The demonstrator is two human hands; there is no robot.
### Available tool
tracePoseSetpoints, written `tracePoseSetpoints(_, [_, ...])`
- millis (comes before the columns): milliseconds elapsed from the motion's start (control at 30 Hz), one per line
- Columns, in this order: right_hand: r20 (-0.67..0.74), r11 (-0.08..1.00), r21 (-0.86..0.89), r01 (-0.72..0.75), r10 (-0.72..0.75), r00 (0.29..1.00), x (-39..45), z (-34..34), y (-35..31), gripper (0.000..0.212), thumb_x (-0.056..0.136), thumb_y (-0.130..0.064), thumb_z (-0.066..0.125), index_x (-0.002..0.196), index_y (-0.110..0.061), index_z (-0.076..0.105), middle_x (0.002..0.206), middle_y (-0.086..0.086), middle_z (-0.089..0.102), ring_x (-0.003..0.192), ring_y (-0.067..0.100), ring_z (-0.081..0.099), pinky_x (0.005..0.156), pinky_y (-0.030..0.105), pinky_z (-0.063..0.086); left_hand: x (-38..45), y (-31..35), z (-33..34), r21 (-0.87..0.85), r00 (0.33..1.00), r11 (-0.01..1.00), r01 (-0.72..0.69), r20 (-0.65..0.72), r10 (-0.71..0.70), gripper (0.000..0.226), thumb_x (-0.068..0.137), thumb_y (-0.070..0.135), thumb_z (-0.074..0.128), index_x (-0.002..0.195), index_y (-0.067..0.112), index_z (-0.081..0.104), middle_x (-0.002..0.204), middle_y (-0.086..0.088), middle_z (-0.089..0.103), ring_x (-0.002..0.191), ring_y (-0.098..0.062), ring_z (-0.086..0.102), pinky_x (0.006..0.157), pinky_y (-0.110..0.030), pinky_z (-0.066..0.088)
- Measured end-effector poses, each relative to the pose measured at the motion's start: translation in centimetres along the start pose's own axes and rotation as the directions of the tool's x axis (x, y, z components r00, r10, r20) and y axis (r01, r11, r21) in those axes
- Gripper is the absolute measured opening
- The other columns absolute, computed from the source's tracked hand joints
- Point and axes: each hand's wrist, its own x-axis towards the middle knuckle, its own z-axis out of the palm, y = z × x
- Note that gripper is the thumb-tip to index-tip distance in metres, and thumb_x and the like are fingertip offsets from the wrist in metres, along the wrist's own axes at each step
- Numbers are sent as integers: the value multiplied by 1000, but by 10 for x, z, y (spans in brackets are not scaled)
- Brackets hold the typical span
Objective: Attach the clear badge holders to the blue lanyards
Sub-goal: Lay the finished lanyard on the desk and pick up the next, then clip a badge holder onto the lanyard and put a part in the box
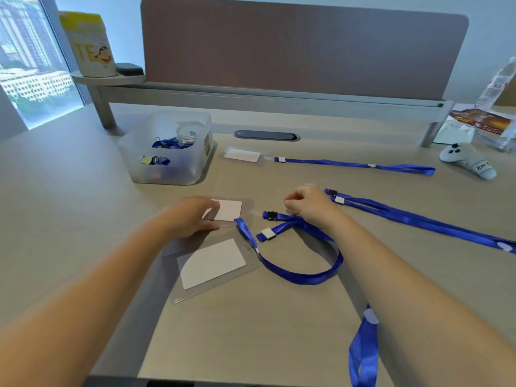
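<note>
My left hand grips the left edge of a clear badge holder with a white card inside. Just to its right lies the black clip of a blue lanyard that loops across the table. My right hand hovers over that lanyard's strap with curled fingers and nothing visible between them. A second clear badge holder lies nearer to me, touching the lanyard. At the back, a third holder sits clipped to a straight lanyard. Another lanyard stretches away to the right.
A translucent plastic bin with blue lanyards and clips stands at the back left. A white controller, a water bottle and a snack wrapper are at the far right. A lanyard end hangs near the table's front edge. A brown divider panel closes the back.
</note>
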Motion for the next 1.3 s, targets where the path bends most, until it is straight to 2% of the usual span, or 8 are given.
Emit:
tracePoseSetpoints(233, [78, 984, -170, 50, -37, 996, 6, 14, -4, 36, 91, -21, 53, 125, -8, 54, 126, 10, 58, 114, 22, 53, 92, 29, 42, 7, -1, -1, 475, 988, 867, -147, 27, 153, 42, 94, 43, 31, 114, 12, 49, 111, -11, 62, 96, -26, 60, 84, -34, 51])
tracePoseSetpoints(433, [94, 980, -195, 49, -31, 995, 18, 20, -6, 36, 89, -21, 54, 124, -10, 54, 123, 9, 60, 105, 19, 55, 93, 31, 45, 8, 2, -13, 592, 970, 793, -145, -73, 232, 30, 97, 26, 29, 118, 9, 42, 109, -12, 63, 91, -25, 63, 76, -30, 51])
tracePoseSetpoints(667, [116, 995, -35, 92, -88, 989, 21, 18, -19, 38, 93, -31, 47, 119, -5, 57, 113, 10, 61, 94, 17, 51, 82, 28, 42, 1, 7, -20, 513, 942, 856, -61, -253, 219, 34, 95, 14, 40, 127, 9, 35, 112, -11, 63, 90, -23, 65, 78, -28, 52])
tracePoseSetpoints(767, [73, 971, 233, 60, -79, 994, 20, 12, -25, 29, 91, -26, 51, 109, -4, 58, 110, 14, 63, 92, 20, 59, 83, 30, 46, 1, 6, -22, 367, 895, 929, -45, -398, 201, 36, 93, 11, 43, 128, 6, 38, 114, -14, 64, 91, -28, 66, 78, -34, 54])
tracePoseSetpoints(867, [58, 861, 507, 42, -83, 995, 17, 1, -32, 5, 90, -10, 52, 86, -12, 55, 86, 9, 65, 57, 9, 59, 59, 18, 51, -1, 6, -21, 209, 841, 975, -75, -511, 174, 31, 89, 4, 50, 120, 1, 51, 102, -22, 70, 75, -36, 68, 63, -40, 56])
tracePoseSetpoints(967, [24, 827, 559, 54, -81, 996, 15, -8, -39, 16, 90, -3, 49, 81, -15, 54, 69, 3, 62, 41, 6, 39, 38, 13, 35, -2, 13, -21, 84, 813, 993, -77, -571, 112, 29, 91, 5, 47, 119, 4, 55, 107, -21, 68, 83, -37, 67, 66, -41, 55])
tracePoseSetpoints(1167, [-13, 814, 577, 71, -78, 997, 12, -18, -52, 15, 89, -20, 55, 80, -10, 61, 56, -1, 40, 46, 8, 29, 43, 17, 28, 11, 21, -21, 22, 908, 1000, 5, -419, 5, 31, 92, 18, 46, 122, 14, 52, 122, -9, 61, 103, -27, 59, 83, -37, 51])
tracePoseSetpoints(1300, [-78, 838, 531, 123, -97, 992, 12, -17, -57, 14, 89, -12, 55, 75, -11, 59, 61, 1, 50, 52, 10, 37, 50, 19, 34, 9, 32, -30, -154, 933, 986, -61, -359, 2, 48, 87, 36, 51, 130, 15, 43, 135, -6, 51, 120, -22, 49, 97, -37, 42])
